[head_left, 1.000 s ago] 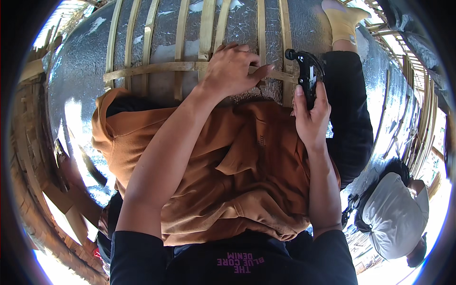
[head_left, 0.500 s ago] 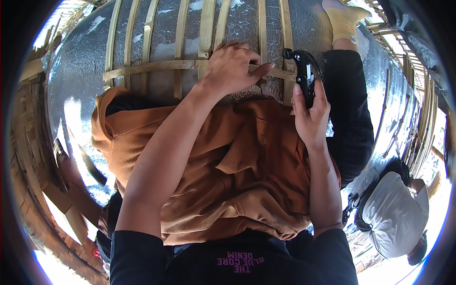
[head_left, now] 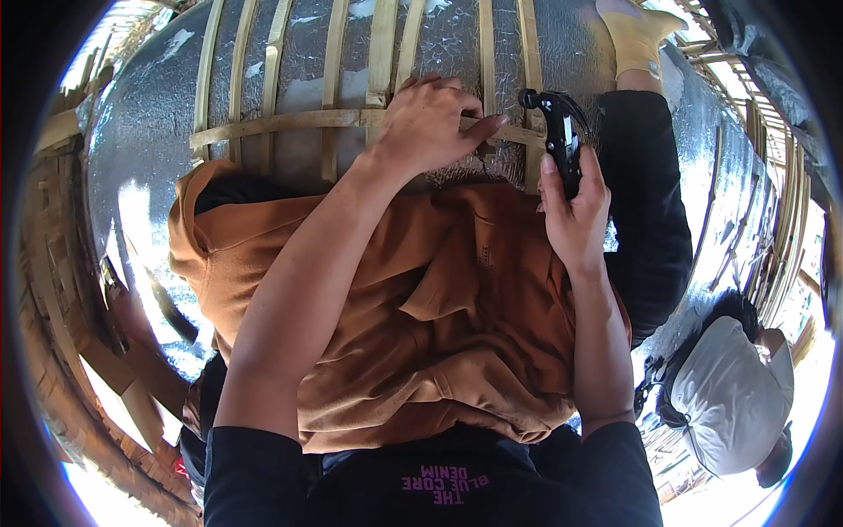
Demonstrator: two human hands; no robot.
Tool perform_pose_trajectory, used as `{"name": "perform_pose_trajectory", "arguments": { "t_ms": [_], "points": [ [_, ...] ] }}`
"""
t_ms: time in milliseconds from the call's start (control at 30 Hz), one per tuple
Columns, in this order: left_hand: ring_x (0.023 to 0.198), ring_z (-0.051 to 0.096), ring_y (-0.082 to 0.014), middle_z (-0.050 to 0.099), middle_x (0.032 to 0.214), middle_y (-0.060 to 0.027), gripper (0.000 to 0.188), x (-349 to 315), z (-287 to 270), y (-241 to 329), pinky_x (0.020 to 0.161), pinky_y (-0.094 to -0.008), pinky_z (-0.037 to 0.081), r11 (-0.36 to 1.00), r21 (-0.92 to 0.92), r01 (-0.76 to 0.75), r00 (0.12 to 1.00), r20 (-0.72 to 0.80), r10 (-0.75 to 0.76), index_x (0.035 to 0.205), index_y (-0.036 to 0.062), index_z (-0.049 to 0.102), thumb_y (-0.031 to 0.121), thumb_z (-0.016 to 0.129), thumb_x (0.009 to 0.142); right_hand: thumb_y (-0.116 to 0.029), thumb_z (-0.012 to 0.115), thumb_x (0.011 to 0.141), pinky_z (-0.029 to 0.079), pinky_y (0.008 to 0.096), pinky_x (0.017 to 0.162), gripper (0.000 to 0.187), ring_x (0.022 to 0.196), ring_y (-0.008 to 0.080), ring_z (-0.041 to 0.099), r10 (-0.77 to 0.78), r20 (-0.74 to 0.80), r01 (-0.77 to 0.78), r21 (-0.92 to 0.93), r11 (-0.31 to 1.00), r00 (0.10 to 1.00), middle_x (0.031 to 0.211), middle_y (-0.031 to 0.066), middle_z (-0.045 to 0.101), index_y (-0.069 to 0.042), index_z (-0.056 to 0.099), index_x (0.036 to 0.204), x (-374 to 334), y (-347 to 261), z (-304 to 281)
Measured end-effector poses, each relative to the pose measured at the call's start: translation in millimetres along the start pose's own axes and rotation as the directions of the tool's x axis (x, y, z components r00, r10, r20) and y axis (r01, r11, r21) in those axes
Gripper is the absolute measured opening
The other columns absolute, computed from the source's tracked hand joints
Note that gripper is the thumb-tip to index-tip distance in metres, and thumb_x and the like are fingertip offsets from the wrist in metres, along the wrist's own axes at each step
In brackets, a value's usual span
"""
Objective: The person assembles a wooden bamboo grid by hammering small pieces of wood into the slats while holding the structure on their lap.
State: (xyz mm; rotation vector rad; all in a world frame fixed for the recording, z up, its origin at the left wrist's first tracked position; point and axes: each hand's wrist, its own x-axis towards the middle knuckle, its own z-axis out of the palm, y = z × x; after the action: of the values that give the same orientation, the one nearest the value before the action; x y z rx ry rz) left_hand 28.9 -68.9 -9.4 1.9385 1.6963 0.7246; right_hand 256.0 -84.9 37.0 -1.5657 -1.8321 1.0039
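Note:
My left hand (head_left: 428, 127) rests on the bamboo lattice, its fingers curled over the spot where an upright strip meets the crosswise bamboo strip (head_left: 290, 124). Its thumb sticks out to the right, and the fingertips are partly hidden. To the right of it, my right hand (head_left: 575, 206) is closed round the handle of a short black hammer (head_left: 562, 145). The hammer's head points up and left, just over the right end of the crosswise strip, apart from my left hand. Several upright bamboo strips (head_left: 333, 70) lie over silvery foil sheeting (head_left: 303, 92).
Brown cloth (head_left: 369, 290) covers my lap. My right leg (head_left: 645, 202) stretches forward along the lattice, with a tan sock (head_left: 634, 39) on the foot. A person in a grey top (head_left: 729, 400) is at the lower right. Woven bamboo (head_left: 66, 378) curves along the left.
The hammer's head has shifted very slightly to the left in my right hand. My left hand stays in place on the strips.

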Motion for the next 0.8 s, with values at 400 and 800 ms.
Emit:
{"name": "perform_pose_trajectory", "arguments": {
  "t_ms": [400,800],
  "points": [
    [0.080,0.067,-0.0310,0.062,0.078,-0.0097,0.043,0.5,0.3,0.7,0.074,-0.0447,0.055,1.000,0.024,-0.011,1.000,-0.005,0.011,0.083,0.0095,0.077,0.051,0.073,0.092,-0.018,0.065,0.104,0.048,0.0246,0.050,0.018,0.056,0.0065,0.057,-0.086,0.015,0.087,-0.077,0.993,0.996,0.069,0.0013,0.061,-0.003,0.056,0.099,0.5,6.8,-0.6],
    [0.085,0.069,-0.0324,0.065,0.082,-0.0102,0.046,-1.3,4.1,-1.9,0.077,-0.0468,0.057,0.999,0.039,-0.036,0.998,-0.043,0.037,0.080,0.0108,0.077,0.056,0.077,0.087,-0.018,0.067,0.103,0.047,0.0286,0.052,0.020,0.056,0.0130,0.059,-0.071,0.015,0.072,-0.057,0.996,0.997,0.069,0.0056,0.060,-0.001,0.057,0.098,-0.1,8.3,1.2]
  ]
}}
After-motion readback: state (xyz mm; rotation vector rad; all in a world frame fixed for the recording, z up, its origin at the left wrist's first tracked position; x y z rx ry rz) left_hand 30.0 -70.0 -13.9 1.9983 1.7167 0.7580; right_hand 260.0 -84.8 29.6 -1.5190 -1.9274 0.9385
